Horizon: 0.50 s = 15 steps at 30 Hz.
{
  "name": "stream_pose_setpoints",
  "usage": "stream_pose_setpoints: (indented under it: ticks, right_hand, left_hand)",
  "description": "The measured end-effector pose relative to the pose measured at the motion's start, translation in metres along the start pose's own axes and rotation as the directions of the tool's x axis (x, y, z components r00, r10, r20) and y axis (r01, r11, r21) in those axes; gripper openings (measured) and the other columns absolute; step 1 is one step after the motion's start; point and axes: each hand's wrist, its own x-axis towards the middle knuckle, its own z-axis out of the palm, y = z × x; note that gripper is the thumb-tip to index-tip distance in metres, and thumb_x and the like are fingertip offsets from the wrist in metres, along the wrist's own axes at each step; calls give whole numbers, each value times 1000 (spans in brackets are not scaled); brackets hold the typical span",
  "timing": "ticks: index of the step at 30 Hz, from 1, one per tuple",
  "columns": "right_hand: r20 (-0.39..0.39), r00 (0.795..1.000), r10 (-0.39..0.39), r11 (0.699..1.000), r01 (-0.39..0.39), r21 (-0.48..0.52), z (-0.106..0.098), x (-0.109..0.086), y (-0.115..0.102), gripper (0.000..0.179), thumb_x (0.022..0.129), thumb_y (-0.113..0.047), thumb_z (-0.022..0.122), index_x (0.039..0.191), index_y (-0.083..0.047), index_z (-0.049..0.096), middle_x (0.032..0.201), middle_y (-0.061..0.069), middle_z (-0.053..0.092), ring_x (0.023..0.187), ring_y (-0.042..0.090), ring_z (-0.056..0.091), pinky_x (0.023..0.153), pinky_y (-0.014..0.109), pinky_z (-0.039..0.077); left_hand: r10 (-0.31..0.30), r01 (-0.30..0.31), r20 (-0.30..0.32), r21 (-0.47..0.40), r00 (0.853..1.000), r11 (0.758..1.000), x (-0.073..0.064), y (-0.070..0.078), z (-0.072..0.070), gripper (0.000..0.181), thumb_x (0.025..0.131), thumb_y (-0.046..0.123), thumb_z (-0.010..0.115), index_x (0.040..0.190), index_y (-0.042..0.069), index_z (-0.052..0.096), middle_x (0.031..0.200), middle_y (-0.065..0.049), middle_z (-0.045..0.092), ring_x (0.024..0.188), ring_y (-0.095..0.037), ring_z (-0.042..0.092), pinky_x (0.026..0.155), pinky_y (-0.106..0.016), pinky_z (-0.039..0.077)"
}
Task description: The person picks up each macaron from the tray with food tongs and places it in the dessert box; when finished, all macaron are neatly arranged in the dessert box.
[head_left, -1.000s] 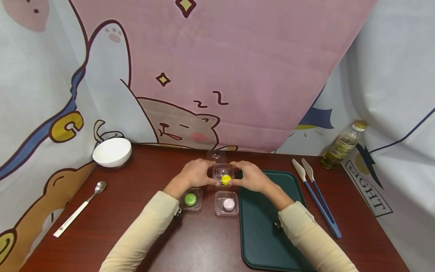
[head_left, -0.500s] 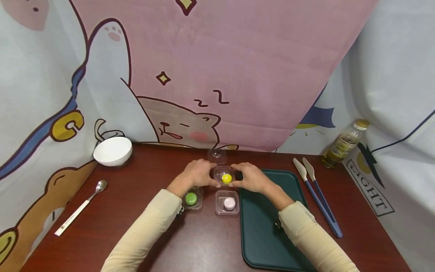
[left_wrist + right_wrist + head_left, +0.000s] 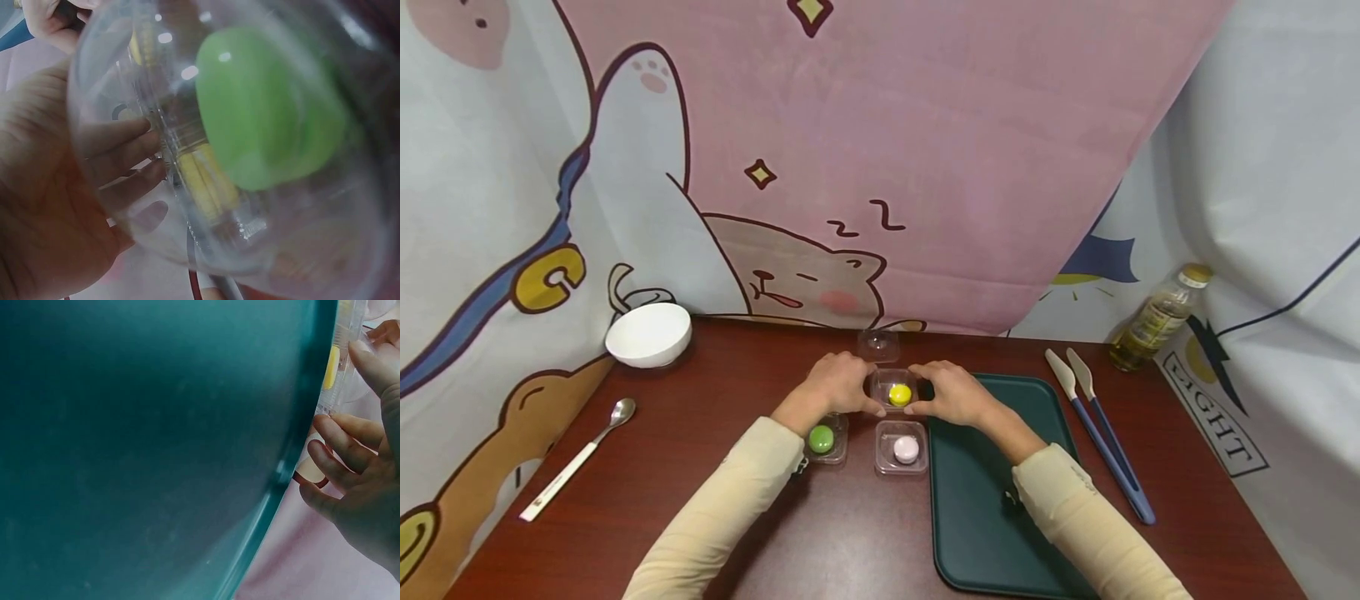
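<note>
Both hands hold a small clear plastic box (image 3: 886, 377) with a yellow macaron (image 3: 900, 395) inside. My left hand (image 3: 838, 383) grips its left side, thumb at the near corner and fingers at the far one. My right hand (image 3: 957, 393) grips the right side the same way. Close to the left wrist is a clear box with a green macaron (image 3: 822, 439), large in the left wrist view (image 3: 262, 112). Another clear box (image 3: 887, 465) with a pale pink macaron (image 3: 906, 450) stands just in front of the held one. A further clear box (image 3: 878, 346) lies behind it.
A dark green tray (image 3: 992, 517) lies under the right forearm, its left edge close to the boxes. Blue-handled tongs (image 3: 1108, 442) and an oil bottle (image 3: 1157, 325) are at the right. At the left are a white bowl (image 3: 649, 335) and a spoon (image 3: 576, 462).
The box with the yellow macaron has come down slightly toward the table between the hands. Both hands keep their grip and have barely shifted; the other things stay in place.
</note>
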Motion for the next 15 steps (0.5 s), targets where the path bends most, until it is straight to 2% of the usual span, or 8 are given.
stream_pose_setpoints:
  ticks: [7,15]
  right_hand:
    - [-9,1000,-12,1000,12,-22,2,1,-1,76,83,-48,81,143,-7,57,132,12,67,123,29,62,104,50,51]
    - [-9,1000,-14,999,13,-49,1,3,-2,76,83,-49,81,142,-6,58,133,13,67,124,31,61,106,50,50]
  left_hand:
    - [-22,22,18,9,1000,1000,1,1,1,50,69,66,84,89,22,72,92,0,74,93,-24,68,89,-42,53]
    - [-42,42,41,8,998,999,3,3,0,50,69,65,83,92,22,72,97,-1,75,94,-24,68,84,-43,55]
